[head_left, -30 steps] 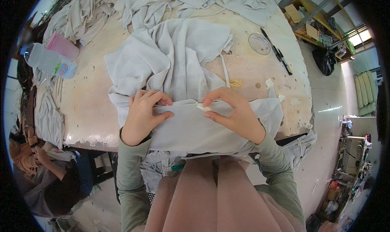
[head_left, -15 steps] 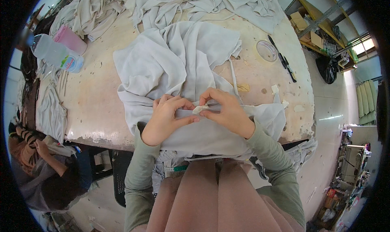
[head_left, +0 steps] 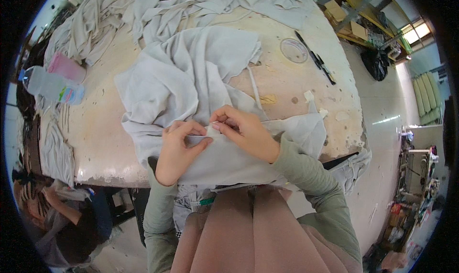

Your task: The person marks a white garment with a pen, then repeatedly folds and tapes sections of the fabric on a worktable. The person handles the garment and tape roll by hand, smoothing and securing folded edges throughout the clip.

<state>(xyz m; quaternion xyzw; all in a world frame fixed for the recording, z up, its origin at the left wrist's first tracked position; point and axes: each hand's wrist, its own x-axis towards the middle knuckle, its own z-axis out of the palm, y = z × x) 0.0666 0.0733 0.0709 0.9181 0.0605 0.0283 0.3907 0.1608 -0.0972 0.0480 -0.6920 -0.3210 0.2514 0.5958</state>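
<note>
Closer together than a second ago, bare left hand (head_left: 177, 152) and right hand (head_left: 246, 133) work pale grey, softly draped cloth (head_left: 158, 77), left grip pinching its fold, right grip a small off-white scrap (head_left: 210, 130) that might slip should pressure ease; scuffed cream tabletop (head_left: 95, 148) beneath, glossy grey floor (head_left: 382, 141) beyond.

Worn, cream-coloured wooden tabletop (head_left: 103, 134), dark-spotted, with a chipped near edge. A rumpled, pale grey cloth (head_left: 174, 74) lies across its middle; heaped pale grey fabric (head_left: 210, 5) covers the far end. Left: clear plastic bottle (head_left: 48, 84) beside a pink cup (head_left: 69, 68). Right: clear, ring-shaped tape roll (head_left: 301, 44) near a slender black tool (head_left: 320, 60).
</note>
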